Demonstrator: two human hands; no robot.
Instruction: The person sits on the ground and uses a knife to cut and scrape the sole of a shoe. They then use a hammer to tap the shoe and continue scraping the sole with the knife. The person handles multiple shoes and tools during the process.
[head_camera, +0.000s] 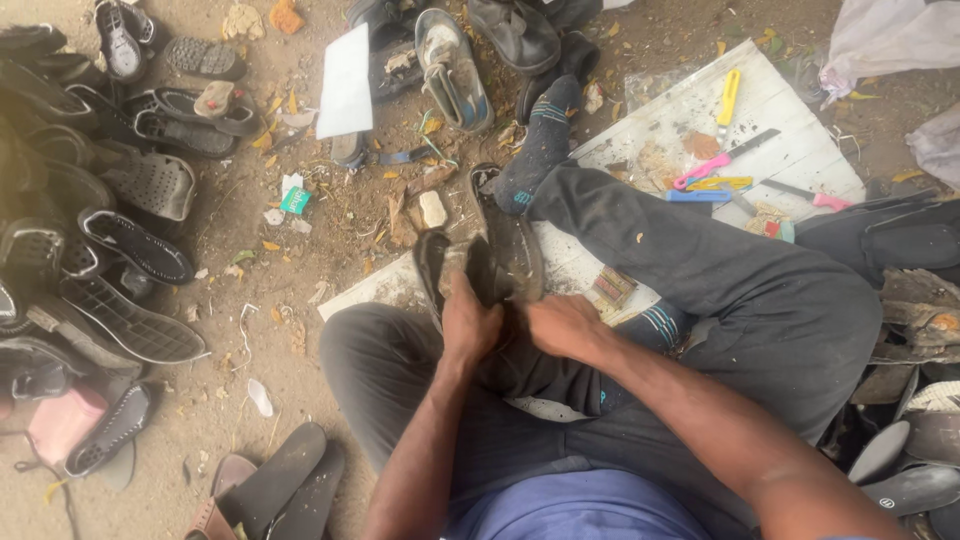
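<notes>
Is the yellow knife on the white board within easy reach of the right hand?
Probably not easily: the right hand is on the worn shoe, and the yellow knife lies far across the white board, beyond the raised leg.

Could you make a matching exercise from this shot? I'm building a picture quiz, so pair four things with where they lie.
Things:
1. worn shoe
2. yellow knife
3. pink bag
4. white sheet

Places:
A. lower left, beside the dark soles
B. between both hands, over the lap
C. on the dirt near the top, left of a grey shoe
D. on the white board, upper right

Pairs: 1-B, 2-D, 3-A, 4-C

The left hand has its grip on the shoe; the right hand presses against it.
</notes>
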